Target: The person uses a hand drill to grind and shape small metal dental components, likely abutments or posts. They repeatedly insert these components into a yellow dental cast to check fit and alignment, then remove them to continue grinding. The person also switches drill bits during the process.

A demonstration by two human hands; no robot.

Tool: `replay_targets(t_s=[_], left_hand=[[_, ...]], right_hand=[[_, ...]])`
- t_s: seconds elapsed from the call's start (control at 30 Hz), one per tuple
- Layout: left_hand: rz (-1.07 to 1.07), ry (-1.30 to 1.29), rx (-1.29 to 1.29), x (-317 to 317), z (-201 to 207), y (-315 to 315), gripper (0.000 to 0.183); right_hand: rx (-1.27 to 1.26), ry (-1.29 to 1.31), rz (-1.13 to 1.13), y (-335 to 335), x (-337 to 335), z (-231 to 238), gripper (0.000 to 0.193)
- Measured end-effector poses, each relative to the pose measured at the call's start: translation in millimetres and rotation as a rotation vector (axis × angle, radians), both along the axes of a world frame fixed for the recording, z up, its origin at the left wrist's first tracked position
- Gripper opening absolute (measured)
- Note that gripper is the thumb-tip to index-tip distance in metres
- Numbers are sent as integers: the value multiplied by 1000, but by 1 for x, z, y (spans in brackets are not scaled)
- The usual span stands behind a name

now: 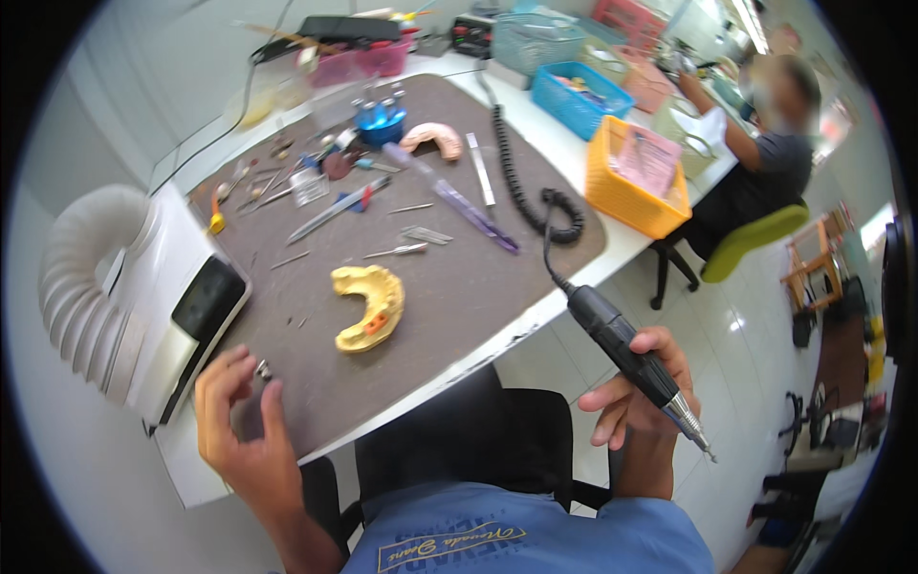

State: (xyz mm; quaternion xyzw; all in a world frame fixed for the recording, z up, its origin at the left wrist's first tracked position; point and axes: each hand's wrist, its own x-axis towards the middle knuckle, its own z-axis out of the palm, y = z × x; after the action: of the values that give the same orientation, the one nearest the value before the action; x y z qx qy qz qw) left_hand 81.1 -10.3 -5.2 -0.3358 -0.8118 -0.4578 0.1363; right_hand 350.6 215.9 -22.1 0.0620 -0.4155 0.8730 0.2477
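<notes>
At the table's near left corner, my left hand (pixel 239 421) is closed in a pinch, with a small shiny metal piece (pixel 263 369) between the thumb and fingertips. A black rotary handpiece (pixel 622 342) with a silver tip lies across my right hand (pixel 655 392), held off the table's front edge. Its fingers are partly loose around the body, and the tip points down to the right. From its back end runs a coiled black cord (pixel 512 177). On the brown mat (pixel 459 316) sits a yellow dental cast (pixel 382 308), horseshoe-shaped, with an orange-red patch.
A white suction unit (pixel 182 297) with a ribbed hose stands left. Burs, a blue bur holder (pixel 381 122), a pink dental cast (pixel 435 139) and a purple-handled tool (pixel 454 199) lie farther back. A yellow basket (pixel 631 206) stands at the right edge; beyond it a person (pixel 775 143) sits working.
</notes>
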Motion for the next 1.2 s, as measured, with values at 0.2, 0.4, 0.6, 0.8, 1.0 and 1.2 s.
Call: replay_targets(t_s=[0.2,0.4,0.6,0.8,1.0,1.2], left_hand=[[-788,-194,176,74,-14,53,51],[-1080,-283,264,114,-8,126,59],[-1361,-861,266,116,-21,142,41],[-1391,-1243,555,111,-42,142,39],[-1101,-1443,617,121,-52,136,37],[-1082,-1482,645,126,-56,133,39]], right_hand=[[708,-344,-500,1,25,38,63],[1314,-414,-745,2,-1,86,44],[869,-530,-323,17,-35,105,42],[968,-823,-83,53,-75,109,46],[1181,-979,-173,50,-112,86,35],[1121,-876,-245,66,-171,85,41]])
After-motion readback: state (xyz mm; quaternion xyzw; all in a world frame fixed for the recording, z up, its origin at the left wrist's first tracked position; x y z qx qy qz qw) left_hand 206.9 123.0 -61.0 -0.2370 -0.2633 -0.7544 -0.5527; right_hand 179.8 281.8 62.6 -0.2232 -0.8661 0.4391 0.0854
